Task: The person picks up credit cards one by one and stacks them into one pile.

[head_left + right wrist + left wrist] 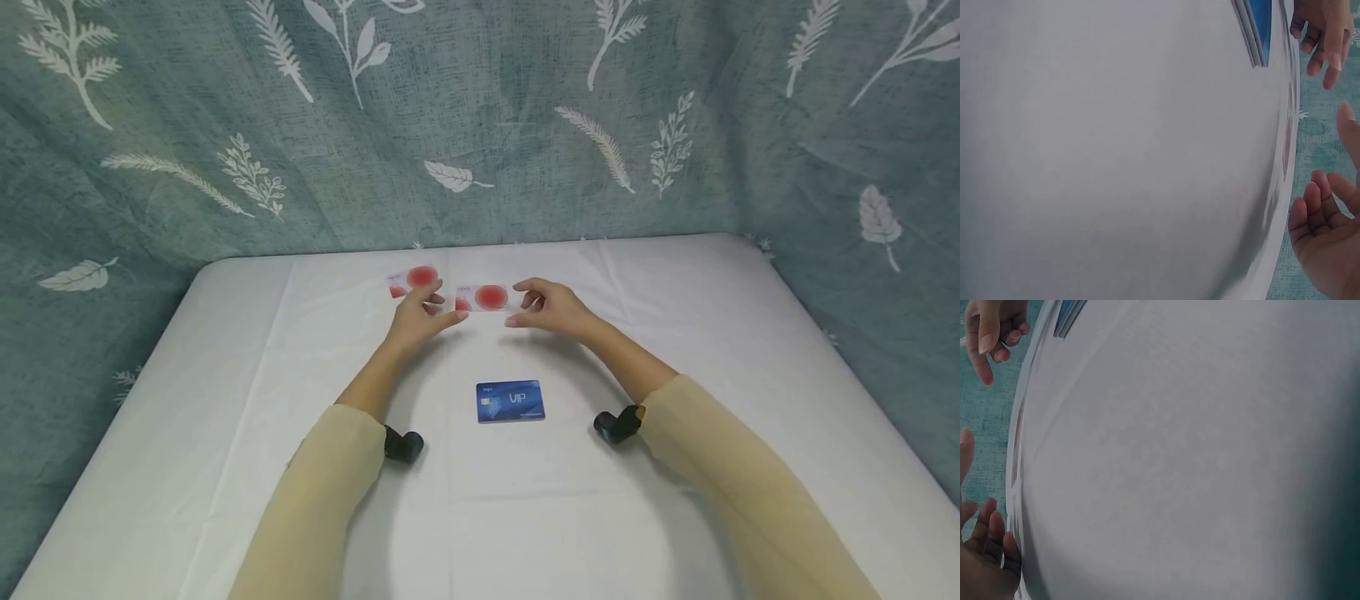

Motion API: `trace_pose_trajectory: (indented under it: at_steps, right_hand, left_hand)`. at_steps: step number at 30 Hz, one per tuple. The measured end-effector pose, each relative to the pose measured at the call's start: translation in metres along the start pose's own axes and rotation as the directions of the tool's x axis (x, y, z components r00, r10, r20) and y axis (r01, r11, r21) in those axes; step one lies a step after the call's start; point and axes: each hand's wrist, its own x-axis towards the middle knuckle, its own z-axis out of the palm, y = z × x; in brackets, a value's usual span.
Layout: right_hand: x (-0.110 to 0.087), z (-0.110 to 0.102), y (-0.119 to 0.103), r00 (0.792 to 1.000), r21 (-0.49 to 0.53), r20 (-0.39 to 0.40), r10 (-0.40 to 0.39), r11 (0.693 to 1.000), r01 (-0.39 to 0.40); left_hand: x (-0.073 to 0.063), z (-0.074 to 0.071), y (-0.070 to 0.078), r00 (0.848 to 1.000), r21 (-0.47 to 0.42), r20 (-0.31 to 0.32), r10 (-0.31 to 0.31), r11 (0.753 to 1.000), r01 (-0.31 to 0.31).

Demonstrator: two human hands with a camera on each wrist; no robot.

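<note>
Two pale cards printed with red circles lie side by side toward the far edge of the white table in the head view. My left hand [422, 321] is between them, its fingers overlapping the left card [422, 277] and its thumb tip by the lower left corner of the right card [491, 297]. Just right of that second card is my right hand [553, 307], thumb and fingers spread apart. Neither hand grips anything. Nearer the person lies a blue card marked VIP [511, 402]; the right wrist view shows layered edges under its blue top [1254, 31], like a small stack.
A white cloth [187, 467] covers the table. Behind it hangs a green curtain [495, 100] with white leaf patterns. Black wrist cameras, the left one [405, 447] and the right one [617, 425], stick out from beige sleeves.
</note>
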Motion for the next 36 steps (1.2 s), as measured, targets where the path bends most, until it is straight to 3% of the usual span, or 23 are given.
trace_pose_trajectory:
  at_steps: [7, 13, 16, 20, 29, 32, 36]
  right_hand:
    - [0.016, 0.003, 0.008, 0.999, -0.042, 0.019, 0.042, 0.998, -0.041]
    - [0.028, 0.004, 0.016, 0.998, -0.09, 0.019, 0.055, 0.995, -0.053]
    - [0.033, 0.005, 0.02, 0.998, -0.105, 0.018, 0.063, 0.993, -0.061]
    - [0.039, 0.008, 0.024, 0.998, -0.13, 0.014, 0.063, 0.99, -0.061]
    - [0.047, 0.012, 0.029, 0.998, -0.245, 0.029, 0.054, 0.968, -0.045]
    - [0.049, 0.013, 0.027, 0.997, -0.279, 0.034, 0.065, 0.959, -0.053]
    - [0.051, 0.013, 0.023, 0.995, -0.306, 0.027, 0.097, 0.948, -0.084]
  left_hand:
    - [0.013, 0.003, -0.007, 1.0, 0.034, -0.007, -0.03, 0.999, 0.031]
    - [0.021, 0.009, -0.003, 0.999, 0.17, 0.021, -0.034, 0.985, 0.03]
    - [0.023, 0.013, -0.002, 0.998, 0.234, 0.007, -0.062, 0.971, 0.059]
    - [0.026, 0.017, -0.001, 0.994, 0.256, -0.024, -0.104, 0.961, 0.107]
    - [0.031, 0.02, 0.002, 0.993, 0.442, 0.044, -0.112, 0.893, 0.081]
    - [0.033, 0.022, 0.003, 0.993, 0.479, 0.039, -0.116, 0.874, 0.083]
    - [0.034, 0.025, 0.004, 0.994, 0.491, 0.011, -0.111, 0.866, 0.092]
